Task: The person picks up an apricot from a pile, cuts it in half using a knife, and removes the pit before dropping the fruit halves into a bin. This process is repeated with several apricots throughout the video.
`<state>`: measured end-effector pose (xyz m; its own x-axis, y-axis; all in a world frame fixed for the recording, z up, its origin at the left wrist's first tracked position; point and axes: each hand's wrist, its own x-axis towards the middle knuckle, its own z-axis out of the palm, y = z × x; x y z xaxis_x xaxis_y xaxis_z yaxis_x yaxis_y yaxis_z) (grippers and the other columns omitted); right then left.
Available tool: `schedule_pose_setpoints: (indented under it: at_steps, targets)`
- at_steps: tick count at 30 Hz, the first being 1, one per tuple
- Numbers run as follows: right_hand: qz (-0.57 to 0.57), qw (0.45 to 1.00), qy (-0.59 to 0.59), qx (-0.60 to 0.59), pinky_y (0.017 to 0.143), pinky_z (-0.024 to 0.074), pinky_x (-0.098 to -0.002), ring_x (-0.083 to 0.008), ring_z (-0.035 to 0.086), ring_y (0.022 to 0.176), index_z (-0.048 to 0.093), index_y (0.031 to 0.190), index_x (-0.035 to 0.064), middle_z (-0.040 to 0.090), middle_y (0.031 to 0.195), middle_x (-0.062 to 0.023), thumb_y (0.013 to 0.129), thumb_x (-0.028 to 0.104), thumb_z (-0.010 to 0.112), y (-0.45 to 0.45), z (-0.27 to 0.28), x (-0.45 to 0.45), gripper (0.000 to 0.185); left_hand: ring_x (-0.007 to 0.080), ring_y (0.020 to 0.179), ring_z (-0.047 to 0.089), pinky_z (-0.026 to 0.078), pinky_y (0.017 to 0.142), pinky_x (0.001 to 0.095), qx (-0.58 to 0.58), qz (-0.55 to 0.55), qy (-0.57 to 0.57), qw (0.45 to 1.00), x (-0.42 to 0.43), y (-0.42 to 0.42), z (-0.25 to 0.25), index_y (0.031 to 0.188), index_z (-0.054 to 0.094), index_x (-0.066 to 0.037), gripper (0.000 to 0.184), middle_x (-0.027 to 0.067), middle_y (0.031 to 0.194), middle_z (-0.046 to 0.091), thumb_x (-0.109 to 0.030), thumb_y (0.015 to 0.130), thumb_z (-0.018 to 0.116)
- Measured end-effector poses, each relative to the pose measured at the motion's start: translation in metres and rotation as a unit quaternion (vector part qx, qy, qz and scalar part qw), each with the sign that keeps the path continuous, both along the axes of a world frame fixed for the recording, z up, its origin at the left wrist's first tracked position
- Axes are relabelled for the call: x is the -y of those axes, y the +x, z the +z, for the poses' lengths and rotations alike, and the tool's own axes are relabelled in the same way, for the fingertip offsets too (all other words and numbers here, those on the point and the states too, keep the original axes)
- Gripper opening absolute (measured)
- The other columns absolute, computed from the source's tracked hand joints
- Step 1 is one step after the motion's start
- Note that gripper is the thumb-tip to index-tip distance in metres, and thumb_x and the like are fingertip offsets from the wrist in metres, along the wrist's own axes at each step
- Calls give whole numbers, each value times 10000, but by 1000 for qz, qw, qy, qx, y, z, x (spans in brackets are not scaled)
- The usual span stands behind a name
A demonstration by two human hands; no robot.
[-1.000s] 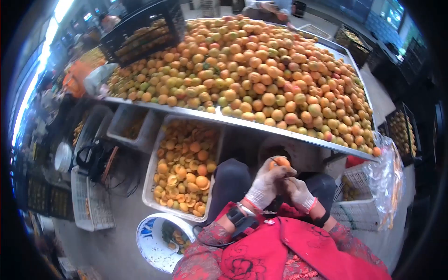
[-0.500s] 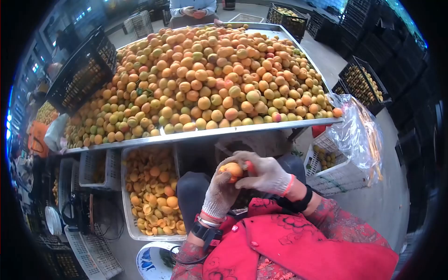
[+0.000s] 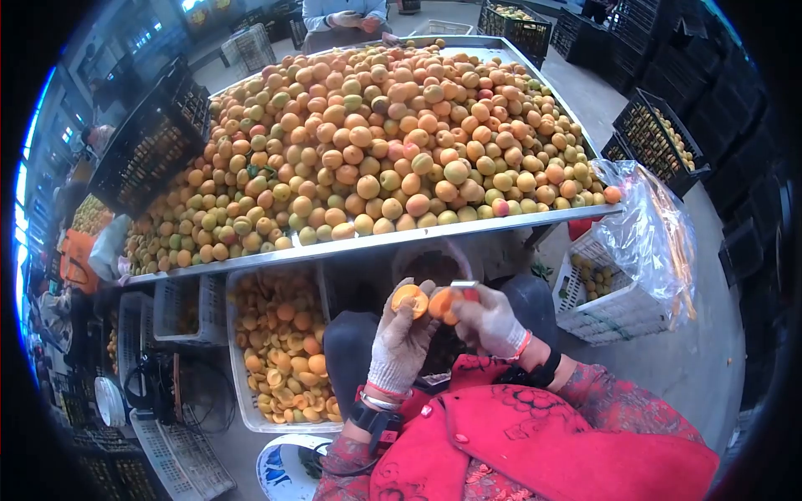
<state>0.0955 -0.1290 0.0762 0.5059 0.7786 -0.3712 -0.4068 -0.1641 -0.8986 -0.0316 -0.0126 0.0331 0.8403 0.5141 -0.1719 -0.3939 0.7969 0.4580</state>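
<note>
My left hand (image 3: 398, 349), in a pale work glove, holds an apricot half (image 3: 409, 302) with its cut face showing. Just beside it, my gloved right hand (image 3: 494, 324) grips the other apricot half (image 3: 443, 306) together with a small red-handled knife (image 3: 465, 290); most of the knife is hidden by the fingers. Both hands are above my lap. In front of them a metal-edged table (image 3: 368, 242) bears a large heap of whole apricots (image 3: 368, 185). To the left of my knee, a white crate (image 3: 242, 399) contains many apricot halves (image 3: 288, 380).
A white crate (image 3: 614, 317) with fruit and clear plastic (image 3: 647, 221) stands at the right. Below the table is a bucket (image 3: 455, 248). A white bucket (image 3: 280, 472) sits by my left side. A black crate (image 3: 150, 146) rests on the table's left; another person (image 3: 342, 18) is beyond it.
The apricot, whole-looking before, is now in two halves, one in each hand. My hands have moved slightly apart. The view has shifted a little.
</note>
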Motion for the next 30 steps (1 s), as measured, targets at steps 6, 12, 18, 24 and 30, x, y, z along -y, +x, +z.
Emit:
schedule_pose_setpoints:
  at_steps: [6, 12, 18, 24, 30]
  targets:
    - [48, 945, 129, 295, 647, 517, -245, -109, 624, 703, 633, 936, 60, 633, 820, -13, 847, 104, 735, -4, -31, -12, 143, 277, 1152, 590, 517, 948, 397, -26, -2, -16, 1000, 1, -2, -7, 1386, 419, -105, 456, 146, 1283, 570, -326, 1009, 551]
    - [-65, 983, 171, 0, 391, 328, -237, -98, 450, 423, 557, 798, 46, 514, 547, -23, 891, 84, 653, 21, 28, -30, 140, 254, 1031, 619, 539, 905, 375, -70, -58, 61, 994, 6, -5, 12, 1380, 417, -91, 463, 139, 1151, 585, -117, 949, 585]
    - [-82, 937, 339, -34, 439, 346, -243, -91, 452, 454, 559, 802, 23, 493, 558, -11, 926, 41, 620, 10, 18, -48, 139, 218, 990, 627, 546, 872, 345, -98, -117, 93, 984, 14, -5, 11, 1348, 435, -55, 473, 121, 1142, 571, -44, 896, 576]
    - [-69, 942, 329, 15, 579, 477, -241, -81, 575, 680, 621, 823, 51, 603, 753, -7, 923, 95, 650, 9, -17, -39, 113, 182, 1011, 614, 537, 859, 319, -169, -120, 151, 967, 22, -3, 21, 1331, 448, -57, 462, 68, 1090, 580, -88, 899, 609]
    - [-45, 965, 209, 148, 551, 387, -223, -15, 449, 644, 582, 768, 100, 494, 681, 83, 932, 124, 682, -5, 9, -25, 194, 88, 845, 582, 475, 676, 209, -145, -106, 169, 969, 27, 1, 3, 1187, 528, -94, 278, 3, 982, 580, -161, 942, 643]
